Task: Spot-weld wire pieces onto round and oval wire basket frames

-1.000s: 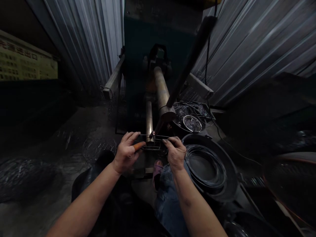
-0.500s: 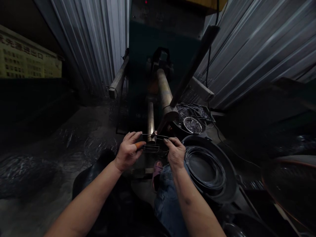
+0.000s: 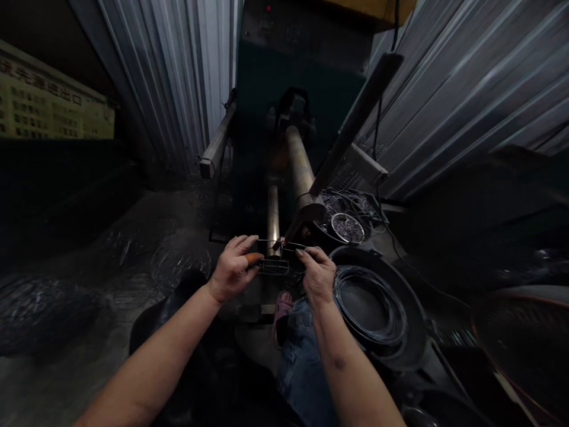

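My left hand (image 3: 232, 270) is closed on the left end of a thin metal wire frame (image 3: 274, 273). Something orange (image 3: 254, 258) covers or lies along one of its fingers; I cannot tell which. Pinched at the right, my right hand (image 3: 319, 271) grips the other end of the wire. Between the hands, the wire meets the tip of the lower metal rod (image 3: 272, 216) of what looks like a spot welder. Its thicker upper arm (image 3: 299, 159) comes down to the same place, where a small orange glow shows.
A black basin with coiled wire (image 3: 371, 302) stands to the right. Behind it sits a container of small wire parts (image 3: 349, 227). A dark bar (image 3: 358, 121) slants above the right side. Wire bundles (image 3: 44, 311) lie on the left floor, below a yellow crate (image 3: 57, 104).
The view has shifted slightly, so the machine appears a little farther right. Both hands keep their hold on the wire frame at the rod tip. The glow there looks a bit brighter.
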Demonstrator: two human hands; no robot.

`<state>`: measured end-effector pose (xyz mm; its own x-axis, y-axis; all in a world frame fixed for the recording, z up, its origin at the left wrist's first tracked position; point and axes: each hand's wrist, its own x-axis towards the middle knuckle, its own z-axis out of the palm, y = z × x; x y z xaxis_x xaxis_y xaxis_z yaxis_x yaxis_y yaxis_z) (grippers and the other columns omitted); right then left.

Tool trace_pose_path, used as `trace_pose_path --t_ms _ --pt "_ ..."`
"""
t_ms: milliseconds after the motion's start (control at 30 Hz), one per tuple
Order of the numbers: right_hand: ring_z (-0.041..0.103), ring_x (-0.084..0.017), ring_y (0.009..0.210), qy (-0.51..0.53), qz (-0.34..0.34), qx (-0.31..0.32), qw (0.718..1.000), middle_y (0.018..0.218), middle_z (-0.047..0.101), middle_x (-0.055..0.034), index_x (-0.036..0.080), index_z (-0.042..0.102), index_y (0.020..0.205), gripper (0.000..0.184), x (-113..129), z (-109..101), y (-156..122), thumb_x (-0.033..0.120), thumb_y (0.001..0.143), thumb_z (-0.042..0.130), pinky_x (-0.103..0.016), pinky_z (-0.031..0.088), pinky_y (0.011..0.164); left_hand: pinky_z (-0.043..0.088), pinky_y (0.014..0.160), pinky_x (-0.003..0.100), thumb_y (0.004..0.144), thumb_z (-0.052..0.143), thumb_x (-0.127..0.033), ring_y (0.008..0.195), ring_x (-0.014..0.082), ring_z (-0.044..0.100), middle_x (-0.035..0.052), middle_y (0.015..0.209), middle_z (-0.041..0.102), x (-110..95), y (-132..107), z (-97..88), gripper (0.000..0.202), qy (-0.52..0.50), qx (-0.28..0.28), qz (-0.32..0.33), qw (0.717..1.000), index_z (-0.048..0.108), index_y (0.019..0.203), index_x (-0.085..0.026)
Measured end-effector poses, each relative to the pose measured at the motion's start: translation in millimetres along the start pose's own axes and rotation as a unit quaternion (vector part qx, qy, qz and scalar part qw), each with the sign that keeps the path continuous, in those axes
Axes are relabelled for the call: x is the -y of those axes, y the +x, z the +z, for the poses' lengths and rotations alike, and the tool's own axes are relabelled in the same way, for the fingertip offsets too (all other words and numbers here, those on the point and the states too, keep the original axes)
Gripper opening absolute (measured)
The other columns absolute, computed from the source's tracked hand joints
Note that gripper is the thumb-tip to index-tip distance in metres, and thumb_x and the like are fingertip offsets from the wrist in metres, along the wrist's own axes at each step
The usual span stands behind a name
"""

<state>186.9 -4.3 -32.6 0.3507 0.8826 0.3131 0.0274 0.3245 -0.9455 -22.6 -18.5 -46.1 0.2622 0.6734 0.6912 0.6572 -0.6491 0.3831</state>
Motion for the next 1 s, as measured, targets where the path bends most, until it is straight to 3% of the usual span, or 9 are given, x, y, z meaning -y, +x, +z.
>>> trace_pose_path --t_ms 233,533,1000 --pt "0.046 -0.011 0.063 -0.002 -0.002 -0.006 1.0 0.062 0.051 0.0032 0.017 0.064 0.058 0.023 -2.4 -0.1 5.0 0.033 0.061 0.079 -0.027 0.036 0.061 0.045 0.099 0.05 0.075 0.067 -0.017 0.12 0.0292 0.052 0.012 0.13 0.059 5.3 7.0 1.4 0.021 -0.008 0.016 0.002 1.0 0.075 0.094 -0.021" --pt "0.045 -0.01 0.062 0.029 0.017 -0.025 0.999 0.061 0.051 0.0042 0.016 0.063 0.056 0.022 -4.0 3.6 12.1 0.03 0.058 0.081 -0.026 0.035 0.061 0.047 0.098 0.048 0.077 0.066 -0.019 0.118 0.029 0.053 0.0136 0.127 0.06 8.5 12.0 5.4 0.016 -0.01 -0.004 0.019 1.0 0.075 0.089 -0.018" --pt "0.048 -0.01 0.062 0.049 0.041 -0.005 0.998 0.063 0.053 0.0041 0.017 0.064 0.058 0.02 -3.8 4.3 11.1 0.028 0.059 0.081 -0.026 0.039 0.062 0.047 0.099 0.045 0.078 0.068 -0.022 0.117 0.0272 0.055 0.0122 0.127 0.06 9.1 16.0 1.5 0.016 -0.01 0.0 0.033 0.999 0.073 0.093 -0.019"
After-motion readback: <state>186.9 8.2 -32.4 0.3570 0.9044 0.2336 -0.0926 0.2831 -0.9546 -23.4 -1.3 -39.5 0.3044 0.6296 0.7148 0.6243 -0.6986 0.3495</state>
